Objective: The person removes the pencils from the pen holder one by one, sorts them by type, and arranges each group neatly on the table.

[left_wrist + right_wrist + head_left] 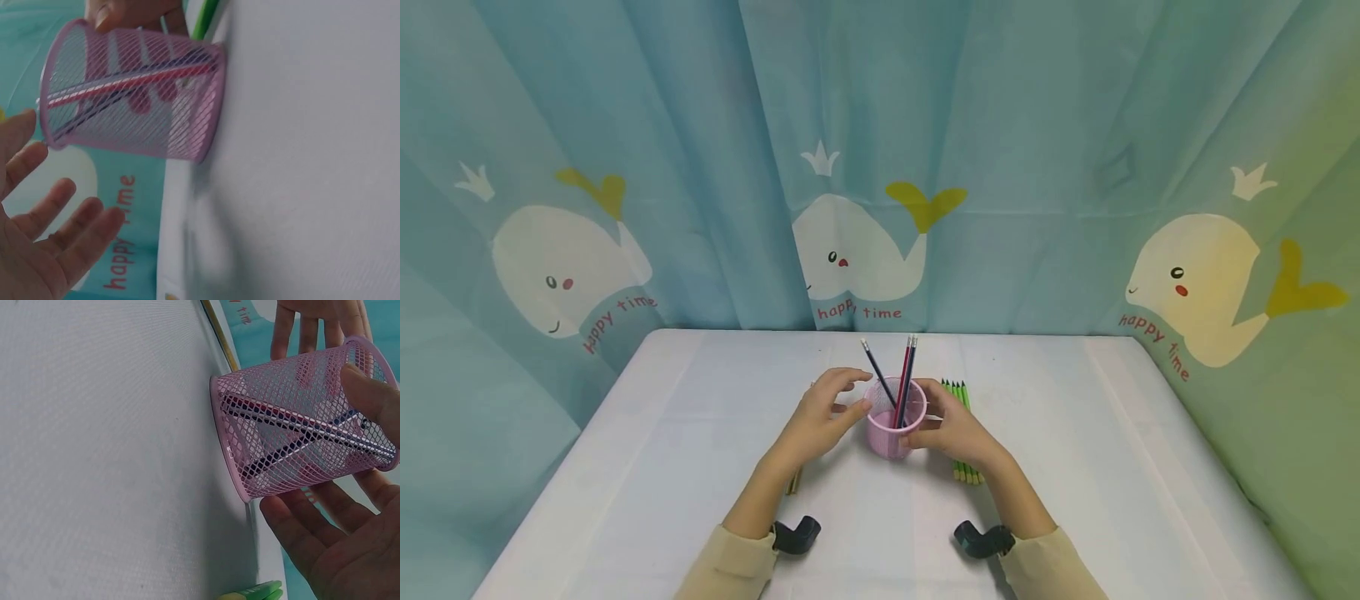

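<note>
A pink mesh pen cup (pixel 886 443) is between the two hands near the middle of the table. Inside it lean a red pencil (pixel 902 382) and two dark pencils (pixel 876 367), their eraser ends up. My right hand (pixel 958 429) grips the cup's right side, thumb in front and fingers behind, as the right wrist view shows. At the left of the rim is my left hand (pixel 823 417), its fingers spread and loosely bent, the tips close to the rim. Whether those tips touch it, I cannot tell. The cup's base is at or just above the tabletop.
Several green pencils (pixel 967 473) lie side by side right of the cup, partly hidden by the right hand. Gold-coloured pencils (pixel 793 482) lie under the left forearm. A curtain with whales (pixel 865 250) hangs behind the white table (pixel 1075 467).
</note>
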`<state>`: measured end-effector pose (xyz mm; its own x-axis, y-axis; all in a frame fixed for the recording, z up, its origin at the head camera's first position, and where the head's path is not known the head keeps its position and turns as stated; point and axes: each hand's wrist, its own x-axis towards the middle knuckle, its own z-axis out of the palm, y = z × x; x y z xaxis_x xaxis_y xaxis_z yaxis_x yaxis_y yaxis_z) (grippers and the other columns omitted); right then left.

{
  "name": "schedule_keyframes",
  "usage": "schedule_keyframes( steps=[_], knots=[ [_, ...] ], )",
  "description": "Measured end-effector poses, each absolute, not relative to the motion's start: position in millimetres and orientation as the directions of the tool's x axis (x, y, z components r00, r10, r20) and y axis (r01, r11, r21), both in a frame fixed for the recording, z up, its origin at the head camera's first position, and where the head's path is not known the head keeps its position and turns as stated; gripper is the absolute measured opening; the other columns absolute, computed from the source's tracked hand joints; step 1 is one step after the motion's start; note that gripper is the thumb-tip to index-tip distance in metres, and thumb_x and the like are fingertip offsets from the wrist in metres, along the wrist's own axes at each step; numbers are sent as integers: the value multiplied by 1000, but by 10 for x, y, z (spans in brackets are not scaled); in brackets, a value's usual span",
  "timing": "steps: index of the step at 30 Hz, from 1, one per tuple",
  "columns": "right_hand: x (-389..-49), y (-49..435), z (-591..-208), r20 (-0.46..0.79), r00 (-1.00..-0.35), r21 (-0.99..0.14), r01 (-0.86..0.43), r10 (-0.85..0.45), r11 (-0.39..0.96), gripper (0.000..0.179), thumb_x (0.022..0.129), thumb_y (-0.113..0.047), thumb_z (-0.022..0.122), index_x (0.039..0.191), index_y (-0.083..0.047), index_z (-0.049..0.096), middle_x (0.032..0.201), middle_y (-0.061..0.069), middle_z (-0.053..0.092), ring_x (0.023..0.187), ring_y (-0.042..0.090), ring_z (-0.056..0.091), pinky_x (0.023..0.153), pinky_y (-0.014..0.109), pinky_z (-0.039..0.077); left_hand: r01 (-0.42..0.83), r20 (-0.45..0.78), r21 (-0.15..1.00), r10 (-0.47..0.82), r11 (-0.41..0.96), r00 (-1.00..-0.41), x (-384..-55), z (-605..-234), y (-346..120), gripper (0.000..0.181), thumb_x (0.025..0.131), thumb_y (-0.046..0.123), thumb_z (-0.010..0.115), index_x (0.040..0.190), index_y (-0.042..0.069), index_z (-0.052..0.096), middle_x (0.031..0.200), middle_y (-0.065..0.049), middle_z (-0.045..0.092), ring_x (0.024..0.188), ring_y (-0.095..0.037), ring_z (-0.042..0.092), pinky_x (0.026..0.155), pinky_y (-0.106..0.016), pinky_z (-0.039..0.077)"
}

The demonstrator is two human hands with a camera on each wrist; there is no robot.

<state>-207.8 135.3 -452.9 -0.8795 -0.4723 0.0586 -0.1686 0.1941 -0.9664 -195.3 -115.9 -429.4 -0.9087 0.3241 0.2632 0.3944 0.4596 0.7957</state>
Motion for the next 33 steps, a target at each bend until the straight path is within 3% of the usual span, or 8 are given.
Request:
schedule_keyframes(
  steps=[9,14,23,33],
  knots=[
    [-2077,1344,-4533,57,-878,-965,-171,-474,199,81,72,-5,87,143,-11,46,137,13,56,124,35,57,102,43,52,441,275,775,387,452,-880,-1919,-4349,-1058,48,98,25,64,144,20,52,155,-17,38,137,-37,45,92,-49,58],
    [-2073,1345,-4531,62,-878,-965,-175,-475,197,82,72,-5,87,143,-11,46,137,13,56,124,35,57,102,43,52,468,282,761,420,450,-863,-1904,-4359,-1045,52,101,30,59,149,18,46,158,-15,35,138,-37,44,92,-48,58],
    [-2076,1343,-4541,62,-877,-967,-172,-477,191,81,72,-4,87,142,-10,46,137,14,56,123,35,57,102,42,53,500,312,750,434,434,-845,-1909,-4357,-1041,54,102,36,55,149,12,45,155,-14,41,139,-33,44,92,-41,58],
    [-2068,1345,-4524,47,-881,-967,-158,-470,198,81,72,-6,87,143,-10,46,138,13,55,125,35,56,103,44,51,518,355,731,401,444,-845,-1902,-4315,-1055,49,100,29,61,145,11,52,148,-9,49,136,-26,48,91,-37,58]
  ],
)
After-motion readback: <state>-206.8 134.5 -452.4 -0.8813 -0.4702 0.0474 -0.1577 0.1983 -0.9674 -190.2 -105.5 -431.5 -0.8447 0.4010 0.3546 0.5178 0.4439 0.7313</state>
